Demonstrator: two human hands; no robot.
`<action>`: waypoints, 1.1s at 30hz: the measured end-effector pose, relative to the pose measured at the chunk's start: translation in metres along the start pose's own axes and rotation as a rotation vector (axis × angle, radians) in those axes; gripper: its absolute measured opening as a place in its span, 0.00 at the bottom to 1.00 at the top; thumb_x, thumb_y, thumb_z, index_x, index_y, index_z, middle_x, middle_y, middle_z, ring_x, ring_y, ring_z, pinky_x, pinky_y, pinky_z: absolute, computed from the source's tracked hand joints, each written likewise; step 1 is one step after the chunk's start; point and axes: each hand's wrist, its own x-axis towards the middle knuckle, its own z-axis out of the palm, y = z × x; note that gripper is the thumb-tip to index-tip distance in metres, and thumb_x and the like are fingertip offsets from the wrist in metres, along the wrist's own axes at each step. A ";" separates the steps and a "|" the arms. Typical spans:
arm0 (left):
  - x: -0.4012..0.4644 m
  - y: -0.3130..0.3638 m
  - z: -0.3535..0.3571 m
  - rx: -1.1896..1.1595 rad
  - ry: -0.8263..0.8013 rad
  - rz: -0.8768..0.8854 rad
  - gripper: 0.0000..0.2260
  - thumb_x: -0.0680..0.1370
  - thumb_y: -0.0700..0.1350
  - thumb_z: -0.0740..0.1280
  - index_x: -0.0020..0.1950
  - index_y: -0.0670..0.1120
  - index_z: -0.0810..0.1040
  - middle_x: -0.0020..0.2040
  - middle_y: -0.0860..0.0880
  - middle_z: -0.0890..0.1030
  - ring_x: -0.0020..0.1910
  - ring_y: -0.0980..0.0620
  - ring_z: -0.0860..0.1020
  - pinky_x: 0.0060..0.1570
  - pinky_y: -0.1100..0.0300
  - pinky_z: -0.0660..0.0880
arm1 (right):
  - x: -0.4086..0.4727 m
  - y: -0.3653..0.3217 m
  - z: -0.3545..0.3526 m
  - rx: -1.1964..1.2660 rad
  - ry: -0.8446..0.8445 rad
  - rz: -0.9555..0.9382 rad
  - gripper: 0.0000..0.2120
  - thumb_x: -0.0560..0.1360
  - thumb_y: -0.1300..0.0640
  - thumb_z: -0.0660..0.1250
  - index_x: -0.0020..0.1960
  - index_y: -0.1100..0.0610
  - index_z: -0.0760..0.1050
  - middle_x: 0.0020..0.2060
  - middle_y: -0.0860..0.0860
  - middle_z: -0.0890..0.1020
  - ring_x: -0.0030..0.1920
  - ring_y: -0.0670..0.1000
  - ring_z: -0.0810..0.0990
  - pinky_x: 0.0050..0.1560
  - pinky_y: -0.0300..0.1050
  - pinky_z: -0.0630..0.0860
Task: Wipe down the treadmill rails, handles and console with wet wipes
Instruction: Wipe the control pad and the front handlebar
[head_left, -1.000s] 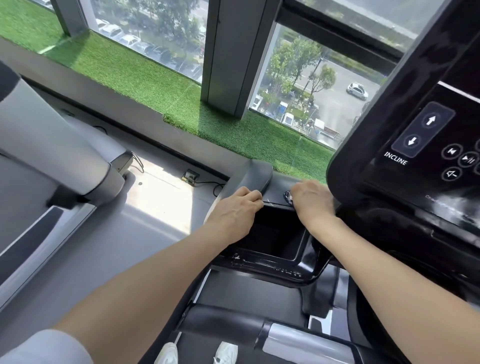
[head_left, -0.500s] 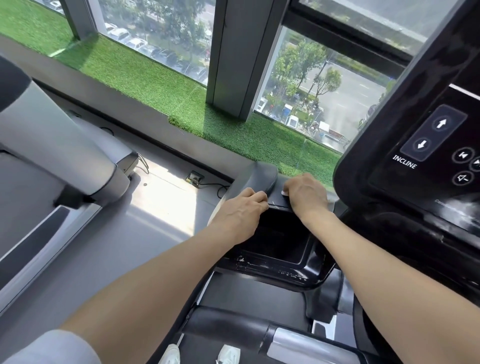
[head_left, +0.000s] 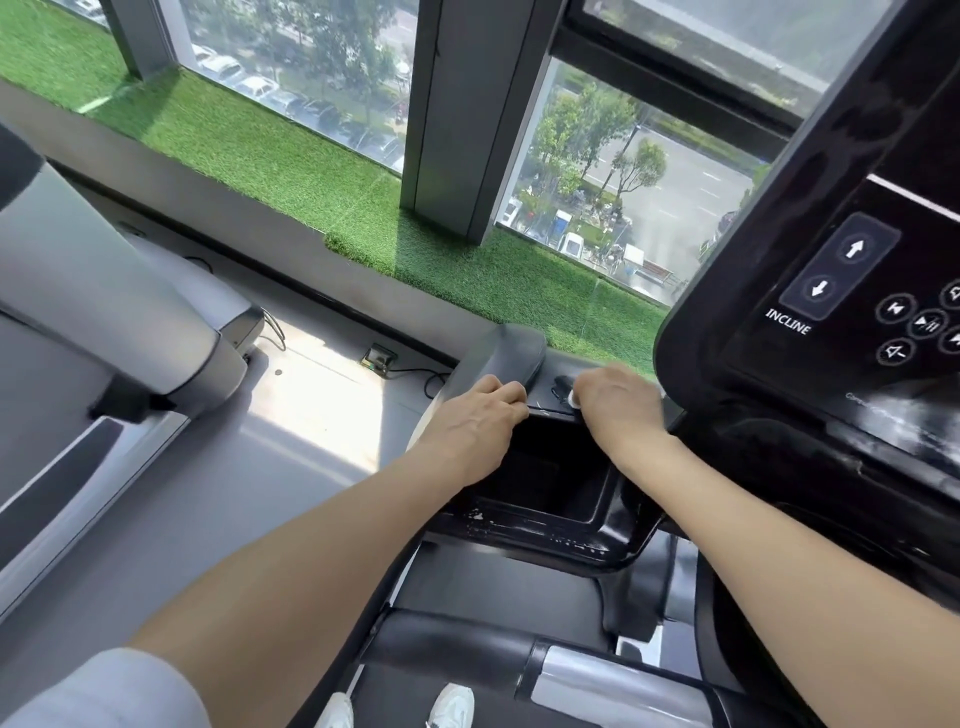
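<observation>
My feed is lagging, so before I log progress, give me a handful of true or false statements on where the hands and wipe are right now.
1. The right hand presses a white wipe on the ledge above the black storage tray. True.
2. The left hand is wiping the INCLINE buttons. False: it rests on the tray's upper left edge, by the grey handle end.
3. Both hands are on the console's left side. True.
4. The wipe lies in the tray's bottom. False: it is under the right hand's fingers.
5. A second treadmill stands to the left. True.
</observation>
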 end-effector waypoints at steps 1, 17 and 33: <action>0.000 0.000 0.000 0.001 0.000 -0.004 0.12 0.80 0.41 0.59 0.61 0.48 0.75 0.62 0.56 0.70 0.60 0.53 0.66 0.50 0.57 0.74 | 0.001 0.004 0.000 0.007 -0.002 0.027 0.07 0.77 0.65 0.62 0.51 0.60 0.78 0.47 0.57 0.77 0.50 0.57 0.75 0.47 0.44 0.71; 0.001 -0.003 0.003 -0.057 0.013 0.012 0.15 0.79 0.40 0.59 0.64 0.48 0.75 0.62 0.53 0.71 0.61 0.51 0.66 0.56 0.55 0.72 | 0.005 -0.005 0.019 0.084 0.020 -0.216 0.11 0.80 0.58 0.58 0.55 0.55 0.79 0.52 0.47 0.77 0.57 0.49 0.70 0.44 0.42 0.69; 0.000 -0.004 0.005 -0.087 0.028 0.010 0.14 0.79 0.40 0.60 0.62 0.46 0.77 0.61 0.52 0.73 0.60 0.49 0.67 0.55 0.53 0.73 | 0.004 -0.018 0.008 0.033 0.026 -0.295 0.11 0.80 0.60 0.57 0.53 0.57 0.78 0.51 0.48 0.78 0.56 0.50 0.70 0.39 0.42 0.64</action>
